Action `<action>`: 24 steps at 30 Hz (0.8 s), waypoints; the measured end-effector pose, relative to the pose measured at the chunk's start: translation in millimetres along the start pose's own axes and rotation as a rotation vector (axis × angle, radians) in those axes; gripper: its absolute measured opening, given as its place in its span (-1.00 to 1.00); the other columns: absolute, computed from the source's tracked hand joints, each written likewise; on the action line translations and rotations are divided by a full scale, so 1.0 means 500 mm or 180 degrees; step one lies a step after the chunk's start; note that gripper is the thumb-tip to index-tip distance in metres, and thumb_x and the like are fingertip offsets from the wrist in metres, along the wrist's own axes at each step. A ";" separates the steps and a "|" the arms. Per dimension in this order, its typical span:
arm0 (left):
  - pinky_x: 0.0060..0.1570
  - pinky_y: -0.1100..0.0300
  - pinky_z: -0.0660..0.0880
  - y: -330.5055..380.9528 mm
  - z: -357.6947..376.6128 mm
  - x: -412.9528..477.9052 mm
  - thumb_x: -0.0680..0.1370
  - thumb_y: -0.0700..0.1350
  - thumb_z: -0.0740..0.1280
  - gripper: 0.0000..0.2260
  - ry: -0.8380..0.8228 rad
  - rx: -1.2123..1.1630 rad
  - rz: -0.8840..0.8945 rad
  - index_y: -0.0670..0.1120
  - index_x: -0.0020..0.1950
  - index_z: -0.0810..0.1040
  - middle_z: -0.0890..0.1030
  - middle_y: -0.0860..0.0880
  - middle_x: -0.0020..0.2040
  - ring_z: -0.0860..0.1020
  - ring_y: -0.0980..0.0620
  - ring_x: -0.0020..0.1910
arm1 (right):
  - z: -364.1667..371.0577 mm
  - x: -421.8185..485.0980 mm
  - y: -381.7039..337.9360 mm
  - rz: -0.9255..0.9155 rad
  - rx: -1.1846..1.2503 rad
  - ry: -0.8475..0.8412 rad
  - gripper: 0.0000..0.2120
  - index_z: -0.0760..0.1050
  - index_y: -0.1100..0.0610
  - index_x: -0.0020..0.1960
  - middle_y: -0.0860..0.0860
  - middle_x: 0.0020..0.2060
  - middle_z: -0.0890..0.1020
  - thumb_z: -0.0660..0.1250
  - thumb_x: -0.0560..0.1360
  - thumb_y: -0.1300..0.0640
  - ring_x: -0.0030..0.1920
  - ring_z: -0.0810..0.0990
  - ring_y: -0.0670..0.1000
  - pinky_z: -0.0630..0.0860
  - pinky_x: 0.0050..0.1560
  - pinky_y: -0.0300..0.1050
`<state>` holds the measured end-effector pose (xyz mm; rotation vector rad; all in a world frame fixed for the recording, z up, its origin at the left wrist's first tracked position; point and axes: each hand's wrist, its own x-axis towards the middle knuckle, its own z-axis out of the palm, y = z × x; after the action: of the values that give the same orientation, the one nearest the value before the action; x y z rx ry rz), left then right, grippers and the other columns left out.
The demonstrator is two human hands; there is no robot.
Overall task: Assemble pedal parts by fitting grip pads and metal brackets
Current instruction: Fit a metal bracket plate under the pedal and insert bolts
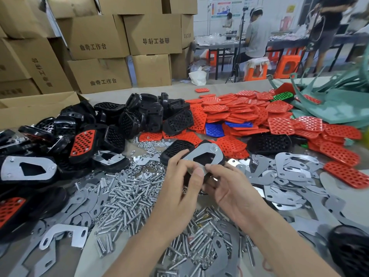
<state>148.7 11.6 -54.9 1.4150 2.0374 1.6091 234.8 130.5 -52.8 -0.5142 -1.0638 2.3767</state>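
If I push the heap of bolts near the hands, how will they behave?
The bolts look round and smooth, so they would probably roll and scatter. Shiny metal suggests they are slippery and heavy for their size.

Past the far left edge of your beige worktable [159, 90], brown cardboard boxes printed with black characters [95, 47] are stacked high. Past the far right edge you see pale grey floor [219, 75], a long dark-framed table [215, 45] before a white wall with posters [223, 7], orange plastic stools [287, 65], a black tripod [239, 47], and a seated person in a light shirt [257, 35].
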 end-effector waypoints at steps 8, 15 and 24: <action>0.35 0.24 0.28 -0.004 -0.001 -0.002 0.64 0.29 0.10 -0.73 -0.0088 -0.0174 -0.0073 0.20 0.18 0.46 0.35 0.30 0.38 0.20 0.28 0.53 | 0.000 -0.002 -0.003 -0.0021 -0.0090 0.0058 -0.85 0.59 0.25 0.12 0.17 -0.07 0.67 0.35 0.56 0.33 -0.03 0.58 0.17 0.52 0.07 0.11; 0.40 0.11 0.31 -0.006 -0.001 -0.002 0.64 0.31 0.09 -0.73 -0.0135 -0.0255 -0.0164 0.23 0.18 0.46 0.39 0.27 0.36 0.26 0.17 0.53 | 0.000 0.000 -0.002 0.0008 -0.0024 0.0033 -0.84 0.59 0.22 0.02 0.15 -0.12 0.68 0.42 0.44 0.29 -0.08 0.62 0.15 0.52 0.09 0.12; 0.36 0.16 0.25 -0.016 0.001 0.001 0.62 0.35 0.11 -0.66 -0.0195 -0.0221 -0.0163 0.21 0.16 0.53 0.27 0.38 0.44 0.12 0.38 0.53 | -0.005 0.000 -0.005 -0.0004 -0.0117 -0.0006 -0.87 0.61 0.19 -0.08 0.15 -0.17 0.68 0.44 0.37 0.25 -0.17 0.65 0.10 0.61 -0.01 0.05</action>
<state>144.5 12.6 -61.6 1.3600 1.9484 1.5801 236.8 133.2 -52.5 -0.5243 -1.1103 2.3608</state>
